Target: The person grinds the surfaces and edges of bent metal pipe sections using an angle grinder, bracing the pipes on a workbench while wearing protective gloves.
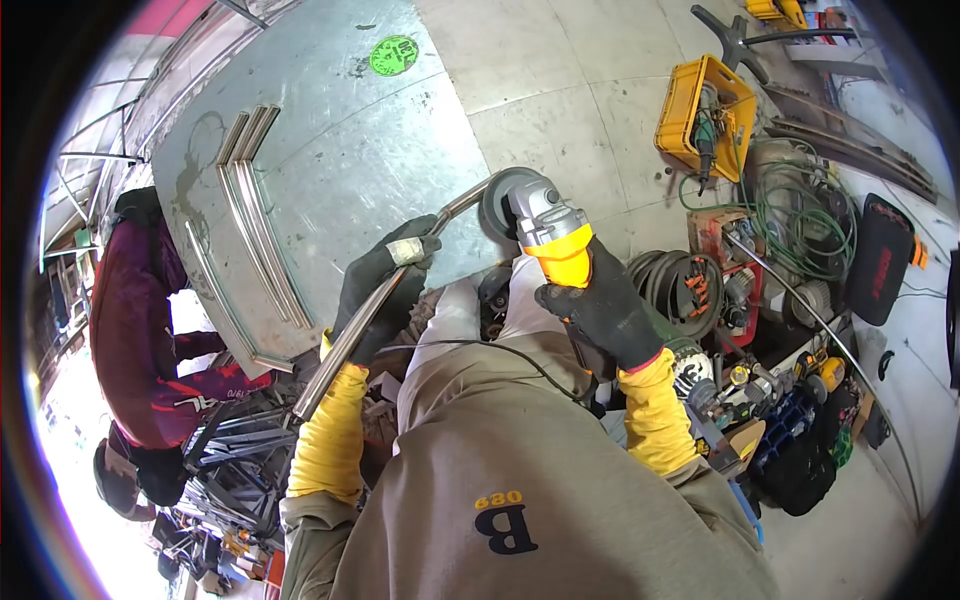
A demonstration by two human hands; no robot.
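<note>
My left hand [385, 285], in a black work glove, is closed round a long bent metal tube [345, 345] that slants up from my left forearm. In my black-gloved right hand [612, 305] is an angle grinder [548, 222] with a grey head and yellow body. Its grinding disc [508, 205] is right at the upper end of the tube, close to the edge of the metal-topped table [330, 180]. More bent metal tubes [262, 230] lie side by side on the table's left part, and a single thinner one [225, 300] rests nearer its edge.
Another person [140, 320] in dark red bends over at the left. A yellow crate [680, 125] with a power tool stands at the upper right. Below it are a green hose [815, 235], coiled cable [655, 285] and several tools. A black cord [510, 362] crosses my lap.
</note>
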